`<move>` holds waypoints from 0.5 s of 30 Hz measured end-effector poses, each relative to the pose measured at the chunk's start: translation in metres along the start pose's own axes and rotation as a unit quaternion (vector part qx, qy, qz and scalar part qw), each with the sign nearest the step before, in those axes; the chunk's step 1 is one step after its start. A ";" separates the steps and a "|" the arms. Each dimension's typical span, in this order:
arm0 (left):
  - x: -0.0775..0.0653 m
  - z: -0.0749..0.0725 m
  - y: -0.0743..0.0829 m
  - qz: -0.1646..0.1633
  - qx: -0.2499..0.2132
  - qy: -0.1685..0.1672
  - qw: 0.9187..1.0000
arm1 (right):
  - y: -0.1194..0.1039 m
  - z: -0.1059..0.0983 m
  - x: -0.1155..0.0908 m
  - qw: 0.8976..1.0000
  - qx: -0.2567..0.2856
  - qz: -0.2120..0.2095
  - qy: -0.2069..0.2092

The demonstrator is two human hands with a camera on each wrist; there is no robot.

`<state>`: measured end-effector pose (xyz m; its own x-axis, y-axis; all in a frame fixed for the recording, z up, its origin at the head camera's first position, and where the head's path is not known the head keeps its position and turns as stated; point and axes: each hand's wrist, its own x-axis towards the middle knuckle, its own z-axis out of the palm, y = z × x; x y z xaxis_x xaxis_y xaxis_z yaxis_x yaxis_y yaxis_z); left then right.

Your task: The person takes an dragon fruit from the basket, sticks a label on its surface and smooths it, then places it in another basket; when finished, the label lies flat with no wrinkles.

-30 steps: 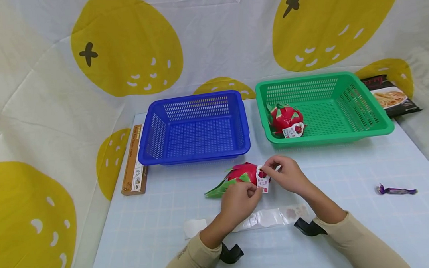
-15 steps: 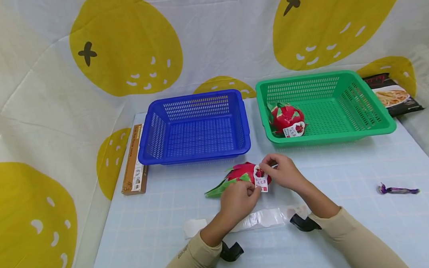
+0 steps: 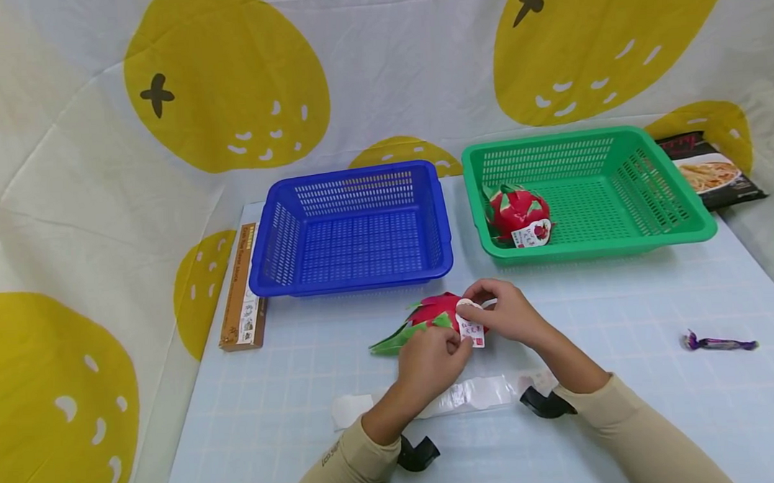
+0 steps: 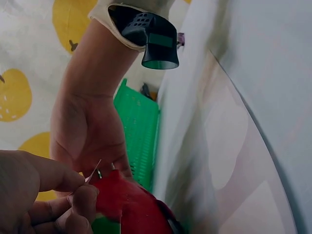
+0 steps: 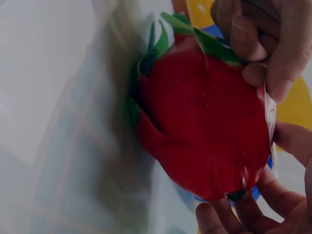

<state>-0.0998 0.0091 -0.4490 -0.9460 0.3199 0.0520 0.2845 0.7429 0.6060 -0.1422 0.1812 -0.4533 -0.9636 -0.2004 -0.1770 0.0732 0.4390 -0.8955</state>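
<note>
A red dragon fruit (image 3: 432, 309) with green leafy scales lies on the table, its leafy end to the left. A white label (image 3: 472, 331) with a fruit picture and red writing stands against its right part. My left hand (image 3: 431, 362) pinches the label's lower edge between thumb and finger; the left wrist view shows the label (image 4: 93, 171) edge-on there. My right hand (image 3: 507, 312) has its thumb on the label's upper part, the other fingers behind the fruit's right end. In the right wrist view, those fingers (image 5: 278, 195) touch the fruit (image 5: 204, 117) near its dark tip.
A clear strip of label backing (image 3: 465, 396) lies before the fruit. Behind stand a blue basket (image 3: 353, 280) and a green basket (image 3: 608, 245) holding another labelled dragon fruit (image 3: 518, 210). A brown box (image 3: 240, 291), a purple-wrapped candy (image 3: 721, 343) and a black food packet (image 3: 711, 170) lie around.
My right hand has shifted slightly left, from the label's top edge to its thumb lying over the label's upper part. The label's top has moved left against the fruit. My left hand stays almost still.
</note>
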 end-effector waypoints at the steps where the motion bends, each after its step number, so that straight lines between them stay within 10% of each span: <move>1: 0.000 0.000 0.000 0.002 0.004 0.002 1.000 | 0.000 0.000 0.000 1.000 -0.001 0.001 0.002; 15: -0.003 -0.001 -0.002 0.013 0.106 0.027 0.994 | 0.004 0.003 0.005 0.999 0.021 0.017 0.027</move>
<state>-0.0975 0.0066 -0.4497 -0.9430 0.3137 0.1111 0.3305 0.8436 0.4231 -0.1454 0.1788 -0.4587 -0.9727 -0.1388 -0.1858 0.1148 0.4076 -0.9059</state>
